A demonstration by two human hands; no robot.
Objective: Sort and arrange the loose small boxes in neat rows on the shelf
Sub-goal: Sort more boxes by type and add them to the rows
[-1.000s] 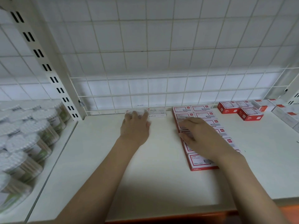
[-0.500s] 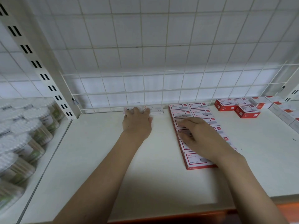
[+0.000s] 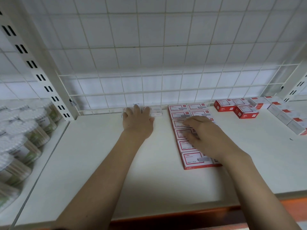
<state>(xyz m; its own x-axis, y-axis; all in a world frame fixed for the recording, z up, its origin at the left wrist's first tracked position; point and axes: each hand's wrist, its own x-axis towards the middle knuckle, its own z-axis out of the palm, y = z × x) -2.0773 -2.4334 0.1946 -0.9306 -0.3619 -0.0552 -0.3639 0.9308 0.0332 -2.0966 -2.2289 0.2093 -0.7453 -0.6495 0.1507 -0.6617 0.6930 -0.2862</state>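
Observation:
Two white staple boxes point(image 3: 153, 111) lie side by side at the back of the white shelf point(image 3: 93, 156), against the wire grid. My left hand point(image 3: 137, 122) lies flat over the left one, fingers straight and touching it. Right of them, red-and-white small boxes point(image 3: 178, 107) lie in two neat rows running front to back. My right hand point(image 3: 204, 135) rests palm down on the middle of those rows, fingers loosely bent, covering several boxes.
Loose red boxes point(image 3: 239, 107) and white boxes point(image 3: 289, 117) lie scattered at the back right. Jars of cotton swabs point(image 3: 21, 133) fill the neighbouring shelf on the left. A slotted upright point(image 3: 38, 68) stands at the back left. The orange shelf edge point(image 3: 182, 214) runs along the front.
Both hands stay on their boxes; the left hand has pushed the white boxes slightly further back to the grid. The view has tilted a little.

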